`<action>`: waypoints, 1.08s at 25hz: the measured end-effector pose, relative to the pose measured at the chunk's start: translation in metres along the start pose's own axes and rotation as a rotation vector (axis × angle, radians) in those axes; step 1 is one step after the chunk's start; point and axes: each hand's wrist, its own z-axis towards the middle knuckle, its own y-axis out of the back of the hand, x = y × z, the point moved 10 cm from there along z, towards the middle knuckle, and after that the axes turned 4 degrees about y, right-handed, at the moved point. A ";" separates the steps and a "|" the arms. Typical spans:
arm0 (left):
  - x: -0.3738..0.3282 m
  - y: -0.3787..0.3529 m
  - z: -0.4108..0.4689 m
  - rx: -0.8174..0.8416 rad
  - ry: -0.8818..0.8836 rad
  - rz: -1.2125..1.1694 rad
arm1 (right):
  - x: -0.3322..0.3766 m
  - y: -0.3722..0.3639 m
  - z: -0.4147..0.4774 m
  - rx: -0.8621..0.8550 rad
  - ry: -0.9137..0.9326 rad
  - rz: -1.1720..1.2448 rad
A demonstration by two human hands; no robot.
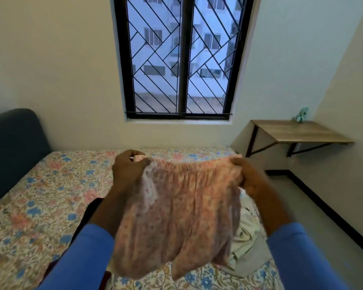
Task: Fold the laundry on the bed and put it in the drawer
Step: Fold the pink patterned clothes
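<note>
**Two grips spreading a garment over the bed**

Two blue long sleeves, left [82, 258] and right [298, 258], enter from the bottom edge. Between them hangs the pink floral elastic-waisted fabric garment [176, 216], held in the air above the bed and not touching it; its gathered waistband is stretched across the top and its lower hem hangs loose. The left grip [127, 170] has its fingers curled around the left end of the waistband. The right grip [247, 176] pinches the right end in a closed fist.

Beneath the garment, on the bed, lie two further pieces of laundry: a dark cloth [90, 210], largely hidden behind the left forearm, and a crumpled cream-white cloth [247, 237] below the right forearm. Both rest on the bed's floral sheet of blue and pink blooms [29, 206].

A padded dark blue-grey headboard [11, 147] stands at the left. At the right, a wall-mounted wooden tabletop on black brackets [302, 130] carries a small teal figure [301, 115]. A black-framed window with diagonal grille bars [180, 59] fills the far wall.
</note>
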 end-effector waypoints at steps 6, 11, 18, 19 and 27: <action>0.023 -0.073 -0.113 -0.097 -0.106 -0.094 | -0.077 -0.075 -0.053 0.008 0.333 -0.075; 0.042 -0.081 -0.146 -0.141 -0.104 -0.107 | -0.096 -0.071 -0.072 0.123 0.435 -0.161; 0.059 -0.123 -0.158 0.407 0.054 -0.295 | -0.103 -0.039 -0.077 0.211 0.405 -0.207; 0.055 -0.118 -0.155 0.400 0.002 -0.241 | -0.102 -0.036 -0.077 0.219 0.413 -0.245; 0.056 -0.129 -0.141 0.934 -0.381 0.614 | -0.058 -0.027 -0.096 0.434 0.361 -0.075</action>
